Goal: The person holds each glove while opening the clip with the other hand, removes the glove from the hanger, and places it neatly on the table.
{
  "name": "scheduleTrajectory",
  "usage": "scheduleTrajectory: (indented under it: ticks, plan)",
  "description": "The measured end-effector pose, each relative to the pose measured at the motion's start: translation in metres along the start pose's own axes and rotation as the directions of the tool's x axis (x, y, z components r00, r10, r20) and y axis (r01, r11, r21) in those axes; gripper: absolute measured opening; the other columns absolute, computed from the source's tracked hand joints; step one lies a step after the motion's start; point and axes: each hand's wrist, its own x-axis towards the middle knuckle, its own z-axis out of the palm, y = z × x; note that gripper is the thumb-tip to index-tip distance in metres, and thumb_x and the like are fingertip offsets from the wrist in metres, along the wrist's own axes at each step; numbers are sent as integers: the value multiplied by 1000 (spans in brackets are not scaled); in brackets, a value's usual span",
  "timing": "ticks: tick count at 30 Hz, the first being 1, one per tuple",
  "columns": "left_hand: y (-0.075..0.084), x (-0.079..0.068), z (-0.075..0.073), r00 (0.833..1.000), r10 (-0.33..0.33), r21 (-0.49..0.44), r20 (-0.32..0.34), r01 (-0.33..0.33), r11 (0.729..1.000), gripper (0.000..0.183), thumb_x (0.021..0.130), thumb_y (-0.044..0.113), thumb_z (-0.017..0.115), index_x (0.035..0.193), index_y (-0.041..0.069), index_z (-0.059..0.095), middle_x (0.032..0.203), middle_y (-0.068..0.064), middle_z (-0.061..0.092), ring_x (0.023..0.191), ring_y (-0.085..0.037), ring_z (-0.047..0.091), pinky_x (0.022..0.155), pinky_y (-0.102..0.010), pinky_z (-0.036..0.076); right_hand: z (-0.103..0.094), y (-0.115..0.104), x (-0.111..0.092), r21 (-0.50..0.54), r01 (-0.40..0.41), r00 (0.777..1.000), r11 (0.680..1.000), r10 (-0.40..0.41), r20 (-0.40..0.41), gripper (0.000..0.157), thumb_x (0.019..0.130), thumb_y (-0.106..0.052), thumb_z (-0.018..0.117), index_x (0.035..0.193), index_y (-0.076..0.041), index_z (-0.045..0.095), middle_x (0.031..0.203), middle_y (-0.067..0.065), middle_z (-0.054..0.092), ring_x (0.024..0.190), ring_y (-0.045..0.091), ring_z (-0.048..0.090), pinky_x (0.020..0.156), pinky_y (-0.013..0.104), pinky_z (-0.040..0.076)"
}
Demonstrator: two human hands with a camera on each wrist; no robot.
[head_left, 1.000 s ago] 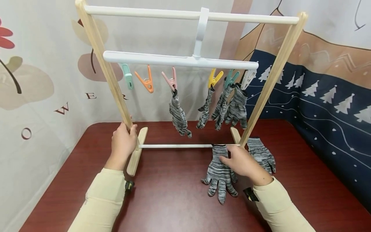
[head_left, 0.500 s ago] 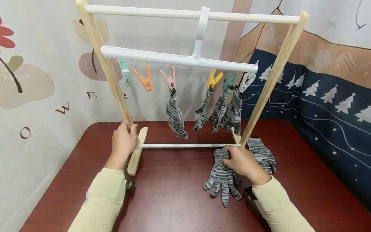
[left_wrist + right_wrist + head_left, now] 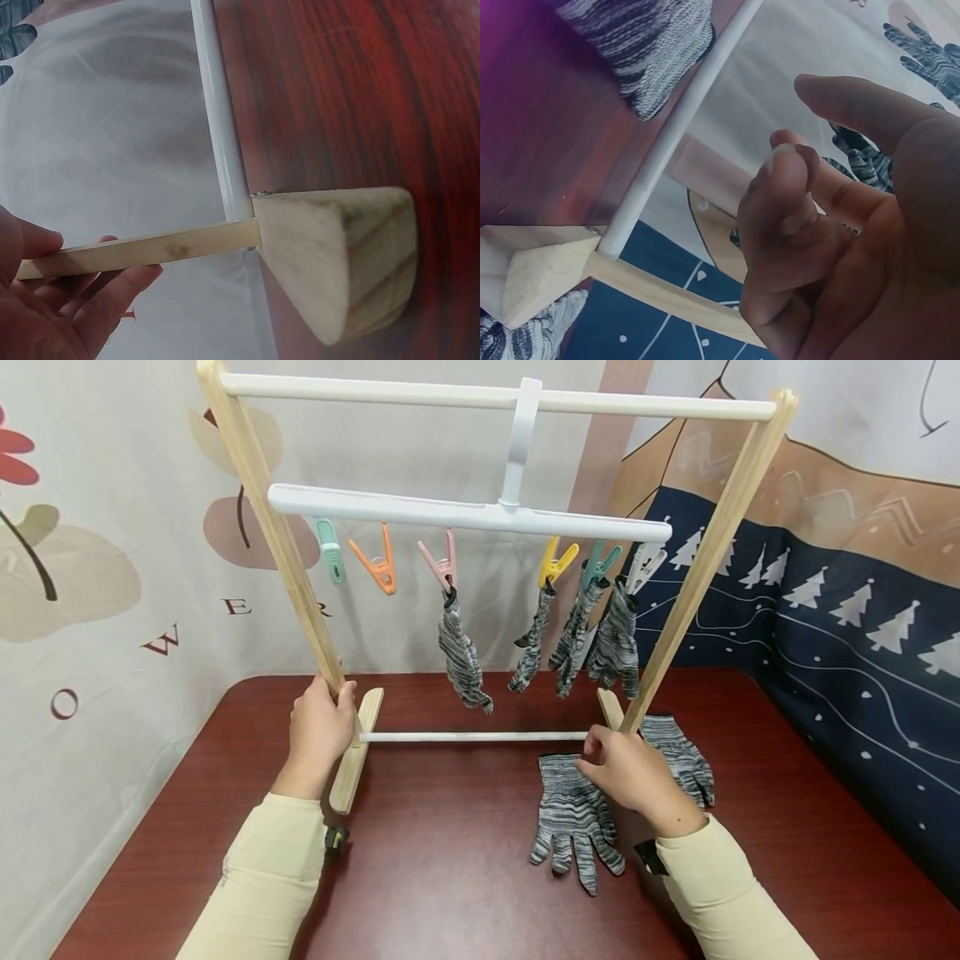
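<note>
My left hand (image 3: 321, 727) grips the left wooden post (image 3: 288, 572) of a drying rack low down; in the left wrist view the thumb and fingers (image 3: 124, 292) lie on either side of it. My right hand (image 3: 626, 772) holds nothing; its fingers are loosely curled, the thumb apart from them. Beside its thumb a grey striped knit glove (image 3: 573, 814) lies on the table, cuff toward the rack, fingers toward me. A second glove (image 3: 678, 760) lies behind the right hand, partly hidden. Several matching gloves, such as one on a pink clothespin (image 3: 461, 652), hang from the white hanger (image 3: 390, 508).
The hanger hooks over the rack's top bar (image 3: 375, 390). A mint clothespin (image 3: 329, 552) and an orange clothespin (image 3: 381, 564) carry nothing. The lower white rod (image 3: 465, 737) spans the rack between wooden feet (image 3: 347, 777) on the red-brown table (image 3: 420, 877). Printed cloth hangs behind.
The glove in my right hand has been lowered flat onto the table and let go. The hanger and its gloves sway slightly. My left hand stays on the post.
</note>
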Motion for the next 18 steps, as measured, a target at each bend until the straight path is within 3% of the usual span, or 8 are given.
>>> scheduleTrajectory:
  ticks: [10, 18]
  plan:
    - [1, -1, -2, 1000, 7, -9, 18, -7, 1000, 48, 106, 29, 46, 149, 7, 45, 103, -22, 73, 91, -43, 70, 83, -60, 50, -3, -7, -1, 45, 43, 990, 998, -37, -135, 15, 90, -25, 74, 87, -16, 62, 59, -5, 54, 49, 10, 46, 45, 29, 36]
    - [0, 0, -1, 1000, -1, 4, 23, 1, 1000, 48, 106, 30, 46, 150, 10, 45, 103, -20, 74, 93, -44, 69, 85, -61, 49, -11, -27, -9, 132, 120, 944, 984, -72, -322, 12, 93, -28, 71, 93, -17, 66, 66, -5, 54, 50, 11, 44, 48, 28, 37]
